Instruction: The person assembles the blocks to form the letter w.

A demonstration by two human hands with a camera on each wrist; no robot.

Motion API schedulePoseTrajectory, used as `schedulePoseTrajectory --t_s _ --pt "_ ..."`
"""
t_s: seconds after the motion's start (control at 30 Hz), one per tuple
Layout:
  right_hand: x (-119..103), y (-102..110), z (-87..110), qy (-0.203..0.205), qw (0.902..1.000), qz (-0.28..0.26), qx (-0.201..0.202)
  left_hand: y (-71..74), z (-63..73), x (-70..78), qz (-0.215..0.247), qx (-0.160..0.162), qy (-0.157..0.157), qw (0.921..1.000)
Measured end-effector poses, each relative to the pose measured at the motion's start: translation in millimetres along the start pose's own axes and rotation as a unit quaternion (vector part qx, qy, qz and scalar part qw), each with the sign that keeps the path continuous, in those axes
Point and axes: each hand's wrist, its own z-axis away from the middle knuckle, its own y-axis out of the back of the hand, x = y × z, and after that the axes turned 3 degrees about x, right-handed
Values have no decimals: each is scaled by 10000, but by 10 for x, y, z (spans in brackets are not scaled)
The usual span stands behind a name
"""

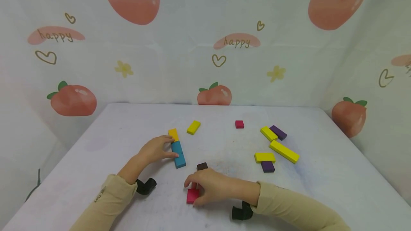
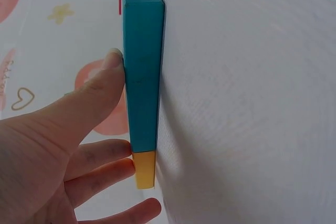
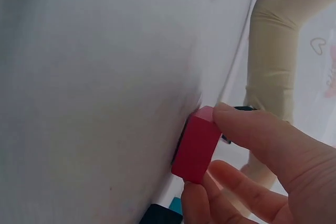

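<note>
My left hand is at a blue block and an orange block lying end to end. In the left wrist view, the thumb touches the blue block, two fingers reach the row around where the orange block begins, and another finger extends free. My right hand pinches a red block low at the table's near middle; the right wrist view shows this red block between thumb and fingertips. A dark block lies just beyond that hand, partly hidden by it.
A yellow block and another red block lie farther back. On the right are a long yellow block, shorter yellow blocks and purple blocks. Black elbow-shaped pieces sit by both wrists. A patterned cloth hangs behind the table.
</note>
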Motion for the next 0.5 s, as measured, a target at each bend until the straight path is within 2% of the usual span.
schedulePoseTrajectory --t_s 0.33,0.5 --pt "-2 115 -17 -369 9985 -373 165 6 1 5 -14 34 -24 10000" --pt "41 183 -48 -350 9984 -310 312 6 3 8 -2 28 -15 10000"
